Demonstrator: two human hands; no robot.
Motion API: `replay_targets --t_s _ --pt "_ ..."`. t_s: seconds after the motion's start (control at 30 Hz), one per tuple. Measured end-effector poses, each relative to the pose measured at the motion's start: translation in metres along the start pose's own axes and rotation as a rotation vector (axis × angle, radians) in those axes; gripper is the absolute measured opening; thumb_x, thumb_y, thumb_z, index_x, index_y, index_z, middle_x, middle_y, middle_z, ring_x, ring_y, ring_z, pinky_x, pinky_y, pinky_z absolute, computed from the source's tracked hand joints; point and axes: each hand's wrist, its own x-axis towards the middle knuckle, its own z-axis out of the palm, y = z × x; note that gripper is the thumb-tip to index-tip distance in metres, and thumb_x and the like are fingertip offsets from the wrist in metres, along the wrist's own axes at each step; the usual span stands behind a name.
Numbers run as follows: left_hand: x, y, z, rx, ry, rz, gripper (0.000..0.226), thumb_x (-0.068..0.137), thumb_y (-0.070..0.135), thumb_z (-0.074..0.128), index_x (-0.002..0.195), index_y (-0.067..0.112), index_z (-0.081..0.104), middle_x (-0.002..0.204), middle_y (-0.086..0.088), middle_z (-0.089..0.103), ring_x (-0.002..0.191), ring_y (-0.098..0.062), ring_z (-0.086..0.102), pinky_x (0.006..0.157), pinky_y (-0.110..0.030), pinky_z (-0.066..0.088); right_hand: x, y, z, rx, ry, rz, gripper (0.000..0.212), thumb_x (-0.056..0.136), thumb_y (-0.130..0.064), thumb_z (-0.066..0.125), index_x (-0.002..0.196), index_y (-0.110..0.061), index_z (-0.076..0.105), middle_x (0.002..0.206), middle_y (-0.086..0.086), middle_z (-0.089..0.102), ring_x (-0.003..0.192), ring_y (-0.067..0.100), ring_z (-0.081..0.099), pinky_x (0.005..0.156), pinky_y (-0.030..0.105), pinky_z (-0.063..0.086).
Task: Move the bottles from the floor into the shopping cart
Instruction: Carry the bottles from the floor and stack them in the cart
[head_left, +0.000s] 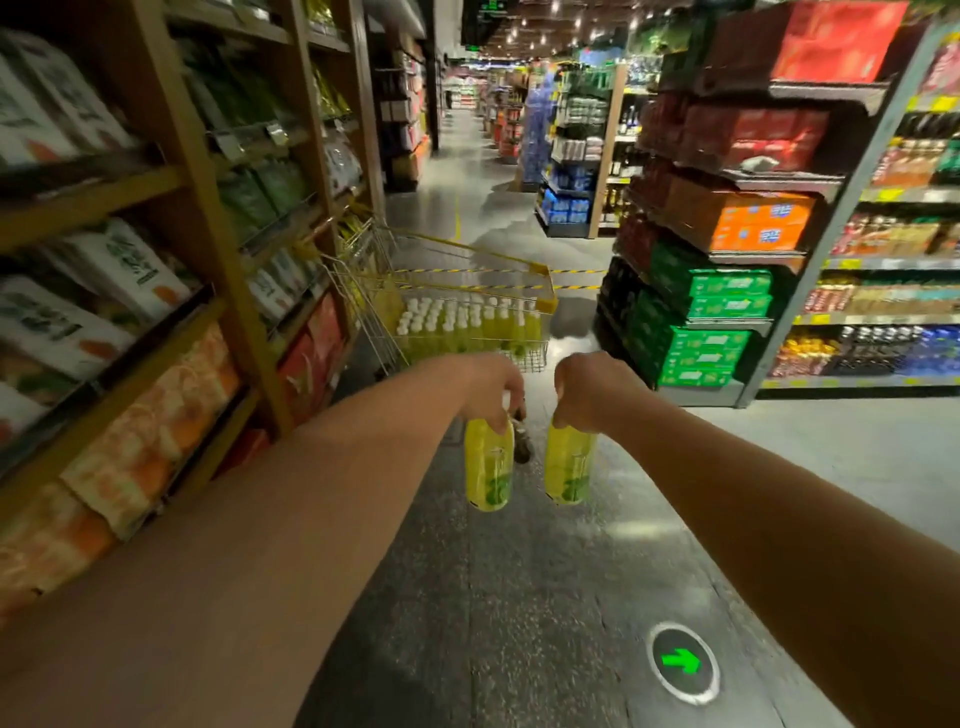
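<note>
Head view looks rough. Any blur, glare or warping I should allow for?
Head view: wide-angle warping bows the brown wooden shelves; motion blur smears their packages; glare sheens the grey floor beyond the yellow wire shopping cart; both yellow-green bottles look reasonably sharp.

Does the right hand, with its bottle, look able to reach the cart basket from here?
Probably not yet: the right hand, gripping a yellow bottle, looks short of the shopping cart ahead. Open floor lies between, and the basket's top is open.

Here's the left hand (491, 387), bare, and the right hand (589, 389), bare as well. Left forearm (311, 519) and right forearm (769, 499) run bare to the edge of view, wrists included.
</note>
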Motion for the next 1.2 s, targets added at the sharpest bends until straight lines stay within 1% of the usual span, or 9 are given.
replay_targets --t_s 0.1,0.17,0.3,0.4,0.5,0.63,0.83,1.07,1.2 --pt "0.042 -0.039 -0.021 -0.039 0.0 -0.054 0.035 0.084 0.021 0.072 0.115 0.013 0.06 0.121 -0.008 0.054 0.096 -0.025 0.057 0.073 -0.032 0.047 0.07 -0.008 -0.001 -0.016 -0.017 -0.048 0.028 0.083 -0.017 0.068 0.109 -0.011 0.06 0.107 0.009 0.062 0.098 0.027 0.061 0.066 0.027 0.043" --pt "0.072 -0.065 -0.036 -0.073 0.028 -0.102 0.035 0.081 0.023 0.075 0.112 0.014 0.062 0.12 -0.01 0.058 0.093 -0.028 0.061 0.069 -0.032 0.049 0.117 -0.01 -0.003 -0.021 -0.006 -0.089 0.031 0.082 -0.018 0.068 0.11 -0.011 0.058 0.108 0.009 0.062 0.1 0.027 0.061 0.064 0.027 0.041" --pt "0.128 -0.113 -0.068 -0.103 0.108 -0.195 0.035 0.074 0.028 0.081 0.104 0.021 0.063 0.122 -0.007 0.058 0.104 -0.027 0.058 0.083 -0.037 0.052 0.21 -0.013 -0.016 -0.047 -0.019 -0.152 0.034 0.078 -0.017 0.071 0.109 -0.012 0.058 0.108 0.008 0.063 0.099 0.027 0.061 0.064 0.027 0.044" --pt "0.166 -0.15 -0.088 -0.134 0.15 -0.226 0.042 0.073 0.029 0.081 0.11 0.019 0.063 0.128 -0.005 0.053 0.111 -0.026 0.055 0.09 -0.039 0.05 0.277 -0.015 -0.022 -0.035 -0.01 -0.19 0.043 0.076 -0.015 0.071 0.116 -0.01 0.058 0.112 0.012 0.062 0.101 0.029 0.061 0.066 0.028 0.048" --pt "0.209 -0.187 -0.104 -0.107 0.169 -0.213 0.044 0.075 0.027 0.08 0.114 0.017 0.063 0.13 -0.004 0.051 0.115 -0.024 0.051 0.091 -0.034 0.048 0.341 -0.021 -0.019 -0.02 0.013 -0.218 0.043 0.077 -0.014 0.071 0.118 -0.009 0.058 0.113 0.013 0.063 0.101 0.029 0.062 0.073 0.03 0.051" --pt "0.28 -0.245 -0.123 -0.074 0.14 -0.196 0.041 0.076 0.026 0.079 0.114 0.018 0.063 0.137 -0.002 0.047 0.12 -0.023 0.048 0.091 -0.032 0.045 0.428 -0.029 -0.013 0.034 0.015 -0.202 0.043 0.077 -0.019 0.075 0.115 -0.01 0.058 0.109 0.01 0.065 0.096 0.025 0.063 0.071 0.026 0.045" --pt "0.393 -0.312 -0.168 0.024 0.135 -0.094 0.044 0.078 0.027 0.078 0.118 0.018 0.062 0.135 -0.003 0.047 0.119 -0.023 0.049 0.074 -0.023 0.042 0.546 -0.028 -0.017 0.085 0.043 -0.1 0.046 0.072 -0.022 0.08 0.114 -0.012 0.062 0.116 0.012 0.064 0.108 0.029 0.06 0.082 0.032 0.049" --pt "0.525 -0.358 -0.201 0.054 0.152 -0.009 0.043 0.078 0.029 0.077 0.117 0.02 0.062 0.128 -0.005 0.052 0.119 -0.022 0.048 0.086 -0.027 0.04 0.667 -0.001 -0.019 0.057 0.074 -0.029 0.041 0.07 -0.018 0.079 0.108 -0.014 0.065 0.111 0.013 0.065 0.105 0.03 0.061 0.075 0.03 0.048" --pt "0.601 -0.382 -0.211 0.005 0.151 -0.006 0.042 0.077 0.027 0.077 0.116 0.018 0.063 0.127 -0.004 0.052 0.118 -0.022 0.049 0.085 -0.026 0.04 0.745 0.022 -0.013 0.003 0.072 -0.028 0.041 0.073 -0.017 0.077 0.111 -0.013 0.063 0.112 0.013 0.064 0.108 0.031 0.06 0.077 0.031 0.048"
